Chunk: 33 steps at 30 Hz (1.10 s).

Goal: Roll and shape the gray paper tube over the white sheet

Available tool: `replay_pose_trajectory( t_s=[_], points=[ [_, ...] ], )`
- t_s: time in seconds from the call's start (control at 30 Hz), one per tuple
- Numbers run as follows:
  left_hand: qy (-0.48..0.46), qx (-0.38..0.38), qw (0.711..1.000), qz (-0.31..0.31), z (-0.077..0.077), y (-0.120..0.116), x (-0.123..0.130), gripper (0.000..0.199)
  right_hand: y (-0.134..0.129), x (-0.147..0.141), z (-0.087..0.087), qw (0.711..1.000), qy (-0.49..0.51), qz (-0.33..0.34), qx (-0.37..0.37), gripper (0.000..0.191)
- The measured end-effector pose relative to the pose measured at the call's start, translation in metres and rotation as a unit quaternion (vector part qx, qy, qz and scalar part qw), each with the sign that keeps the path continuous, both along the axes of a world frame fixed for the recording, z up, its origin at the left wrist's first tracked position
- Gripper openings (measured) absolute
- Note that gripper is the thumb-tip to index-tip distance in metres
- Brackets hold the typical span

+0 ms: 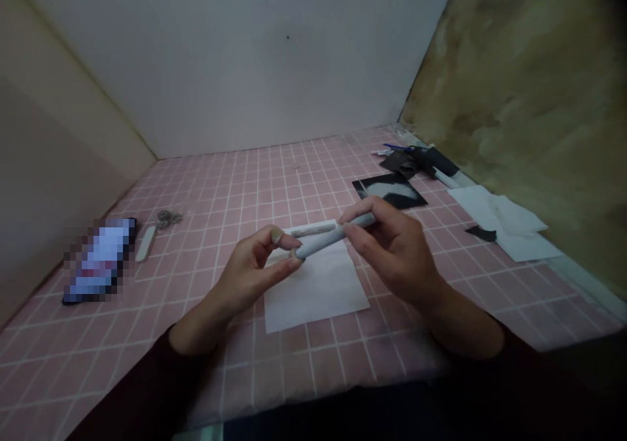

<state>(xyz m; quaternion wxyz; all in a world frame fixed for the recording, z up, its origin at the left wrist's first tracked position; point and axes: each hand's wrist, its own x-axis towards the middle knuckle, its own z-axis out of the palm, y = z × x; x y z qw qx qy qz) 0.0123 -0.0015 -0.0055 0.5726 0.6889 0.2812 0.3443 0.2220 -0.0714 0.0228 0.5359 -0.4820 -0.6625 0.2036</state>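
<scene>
A slim pale grey rod or tube [322, 239] is held at a slant over the table, its right end higher in the picture. My left hand [249, 264] pinches the lower left end between thumb and fingers. A yellowish covering shows on one of its fingertips. Around the right part of the rod, my right hand [396, 248] closes with thumb and fingers. Beneath lies a white sheet of paper [318, 291]. Just behind the rod, a narrow greyish strip [313, 229] shows near the paper's far edge; what it is I cannot tell.
A phone [100, 258], a white flat stick [145, 243] and small grey round pieces [168, 219] lie left on the pink checked cloth [235, 193]. A black sheet with grey dust [389, 190], dark scraps [416, 160] and white papers [504, 222] lie right. Walls stand behind and beside.
</scene>
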Motion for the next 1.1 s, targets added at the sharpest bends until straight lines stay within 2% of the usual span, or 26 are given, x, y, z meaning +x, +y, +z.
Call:
replay_pose_trajectory(
  t_s=[0.13, 0.17, 0.3, 0.33, 0.43, 0.47, 0.6, 0.73, 0.77, 0.9, 1.03, 1.1],
  points=[
    [-0.016, -0.058, 0.997, -0.039, -0.0011, -0.0011, 0.0021, 0.020, 0.0001, -0.0005, -0.0009, 0.995, -0.054, 0.084, -0.014, 0.007],
    [-0.014, -0.062, 0.997, -0.043, -0.0012, -0.0014, 0.0023, 0.020, 0.0002, -0.0002, -0.0009, 0.995, -0.055, 0.085, -0.016, 0.007],
    [-0.017, -0.062, 0.998, -0.017, 0.0002, -0.0013, 0.0022, 0.021, 0.0005, 0.0013, -0.0011, 1.000, -0.018, 0.002, -0.003, 0.005],
    [-0.020, -0.063, 0.998, -0.018, 0.0005, -0.0013, 0.0022, 0.021, 0.0006, 0.0008, -0.0017, 1.000, -0.022, 0.011, -0.004, 0.006],
    [-0.017, -0.063, 0.997, -0.045, 0.0004, -0.0016, 0.0022, 0.020, 0.0016, -0.0020, -0.0037, 0.993, -0.049, 0.101, -0.025, 0.008],
    [-0.013, -0.063, 0.997, -0.048, 0.0001, -0.0016, 0.0019, 0.020, 0.0020, -0.0023, -0.0038, 0.993, -0.045, 0.107, -0.028, 0.007],
    [-0.012, -0.039, 0.999, -0.022, -0.0020, -0.0008, 0.0000, 0.021, 0.0028, -0.0019, -0.0022, 1.000, 0.004, 0.026, -0.010, 0.006],
    [-0.001, 0.001, 0.999, -0.041, -0.0055, 0.0001, -0.0015, 0.020, 0.0023, -0.0009, -0.0020, 0.992, -0.057, 0.104, -0.035, 0.005],
    [0.004, 0.014, 0.999, -0.040, -0.0063, 0.0005, -0.0018, 0.020, 0.0021, 0.0004, -0.0016, 0.993, -0.053, 0.101, -0.037, 0.005],
    [-0.011, 0.057, 0.998, -0.010, -0.0078, 0.0020, -0.0021, 0.021, 0.0013, 0.0056, 0.0001, 1.000, 0.003, 0.001, -0.015, 0.009],
    [0.023, 0.072, 0.997, -0.013, -0.0079, 0.0008, -0.0019, 0.022, 0.0016, 0.0028, -0.0026, 0.993, -0.059, 0.093, -0.046, 0.005],
    [0.036, 0.090, 0.995, -0.010, -0.0076, 0.0004, -0.0023, 0.022, 0.0020, 0.0027, -0.0027, 0.995, -0.046, 0.082, -0.044, 0.007]
  ],
)
